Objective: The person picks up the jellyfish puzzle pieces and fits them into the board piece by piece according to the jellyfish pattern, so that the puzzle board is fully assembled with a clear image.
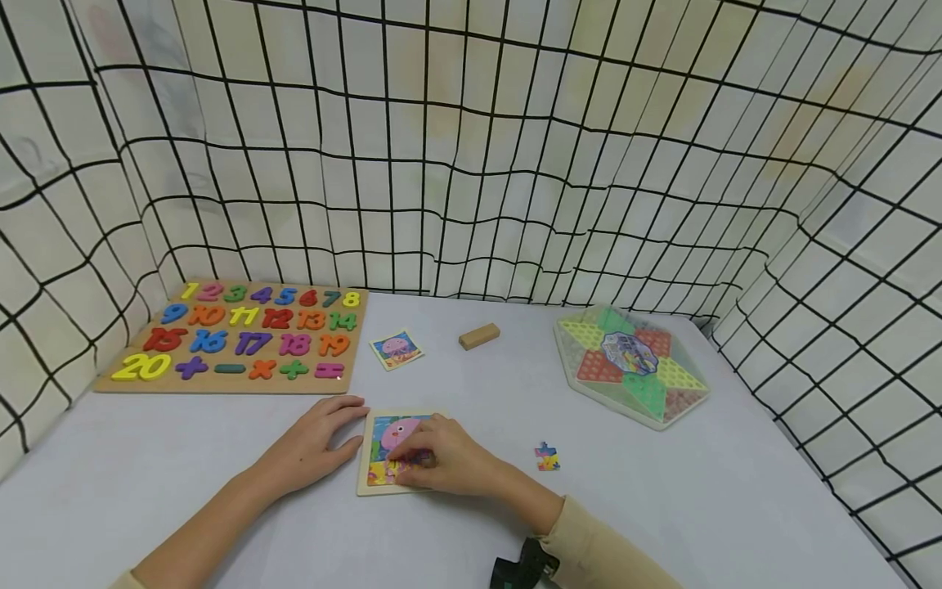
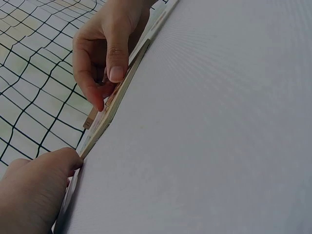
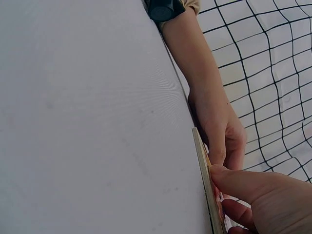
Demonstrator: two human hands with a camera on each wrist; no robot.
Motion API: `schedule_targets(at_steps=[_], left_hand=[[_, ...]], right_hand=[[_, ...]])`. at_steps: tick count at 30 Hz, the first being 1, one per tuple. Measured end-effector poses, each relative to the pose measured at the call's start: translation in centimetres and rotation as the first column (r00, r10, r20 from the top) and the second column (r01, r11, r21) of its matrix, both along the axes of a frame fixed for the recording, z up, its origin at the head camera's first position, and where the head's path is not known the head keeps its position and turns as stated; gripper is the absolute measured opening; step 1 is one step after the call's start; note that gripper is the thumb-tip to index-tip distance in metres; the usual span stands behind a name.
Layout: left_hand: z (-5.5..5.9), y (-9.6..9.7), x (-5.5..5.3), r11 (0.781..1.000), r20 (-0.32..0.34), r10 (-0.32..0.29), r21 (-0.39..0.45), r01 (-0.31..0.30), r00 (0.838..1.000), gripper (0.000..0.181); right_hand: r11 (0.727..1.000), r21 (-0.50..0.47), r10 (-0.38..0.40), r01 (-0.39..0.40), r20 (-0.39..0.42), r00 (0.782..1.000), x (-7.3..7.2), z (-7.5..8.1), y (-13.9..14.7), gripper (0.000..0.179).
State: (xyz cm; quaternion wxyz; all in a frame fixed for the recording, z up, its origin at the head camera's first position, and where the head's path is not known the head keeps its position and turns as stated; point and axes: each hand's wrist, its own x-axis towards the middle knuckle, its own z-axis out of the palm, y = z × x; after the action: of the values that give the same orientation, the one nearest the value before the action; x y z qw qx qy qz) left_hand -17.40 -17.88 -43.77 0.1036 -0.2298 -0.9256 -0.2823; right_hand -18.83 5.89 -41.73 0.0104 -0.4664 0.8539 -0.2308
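Observation:
A small jigsaw puzzle board [image 1: 365,473] with a light wooden rim and a pink cartoon figure lies on the table in the head view. My left hand [image 1: 318,442] rests against its left edge, fingers extended and thumb beside the rim. Over the board's lower right, my right hand [image 1: 449,458] bends its fingers and pinches a puzzle piece [image 1: 392,472] at the picture's lower part, hiding much of that side. In the left wrist view the right thumb [image 2: 116,63] stands close over the board. A loose puzzle piece [image 1: 547,456] lies right of the board.
A wooden number board [image 1: 228,387] stands at the back left. Behind the puzzle are a small picture card [image 1: 396,349] and a wooden block [image 1: 479,336]. At right sits a hexagonal game box [image 1: 633,368]. Black netting [image 1: 441,172] encloses the table.

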Motion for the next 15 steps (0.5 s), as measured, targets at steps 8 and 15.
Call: schedule_targets(at_steps=[8,15], left_hand=[[-0.05,-0.06,-0.01,1.000,-0.006,-0.001,-0.010,0.000,1.000,0.039],[0.05,-0.03,0.02,1.000,-0.013,-0.001,-0.014,0.000,1.000,0.039]], right_hand=[[1.000,-0.027,0.000,0.000,0.004,1.000,-0.10,-0.26,-0.08,0.024],[0.999,-0.053,-0.012,0.011,-0.020,1.000,0.09,-0.35,-0.33,0.023]])
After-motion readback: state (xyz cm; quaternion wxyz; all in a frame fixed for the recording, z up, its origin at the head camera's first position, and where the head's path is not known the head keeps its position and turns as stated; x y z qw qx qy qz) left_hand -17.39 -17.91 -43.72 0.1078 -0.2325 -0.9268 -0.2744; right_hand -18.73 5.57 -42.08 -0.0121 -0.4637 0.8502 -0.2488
